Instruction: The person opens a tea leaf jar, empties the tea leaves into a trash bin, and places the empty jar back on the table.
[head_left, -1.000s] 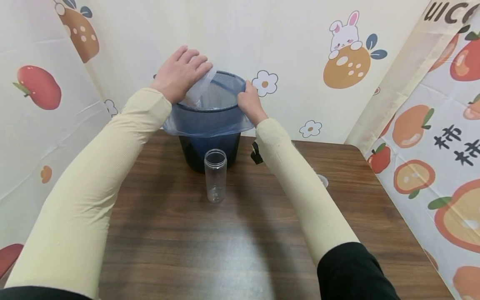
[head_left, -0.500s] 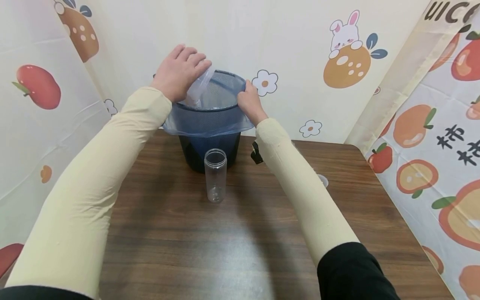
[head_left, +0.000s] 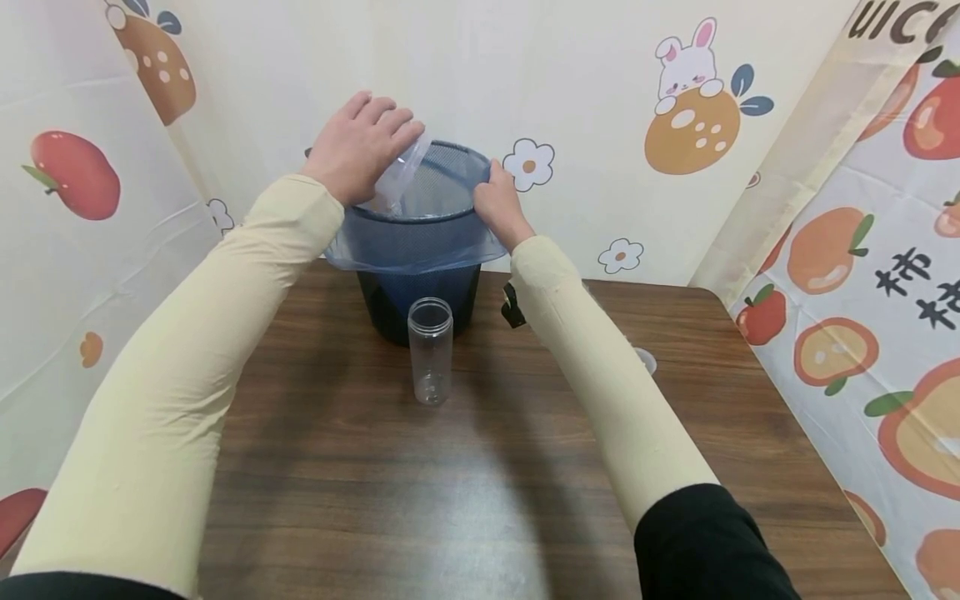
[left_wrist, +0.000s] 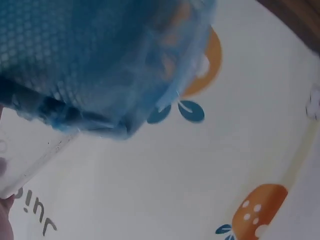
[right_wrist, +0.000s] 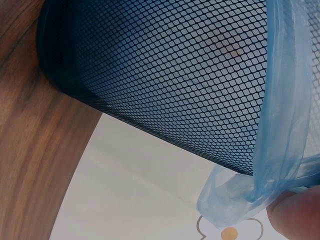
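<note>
Left hand (head_left: 360, 146) tips a clear bottle (head_left: 397, 177) over the bin (head_left: 420, 242); right hand (head_left: 498, 204) grips its rim. Second bottle (head_left: 431, 350) waits upright, near.

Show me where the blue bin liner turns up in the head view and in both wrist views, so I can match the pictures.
Head: the blue bin liner is folded over the rim of the mesh bin, upper centre.
Left wrist: blurred blue film fills the upper left.
Right wrist: a crumpled blue strip hangs down the right edge, beside the mesh.
Shared landmark: the cartoon-printed backdrop behind the bin, in all three.
</note>
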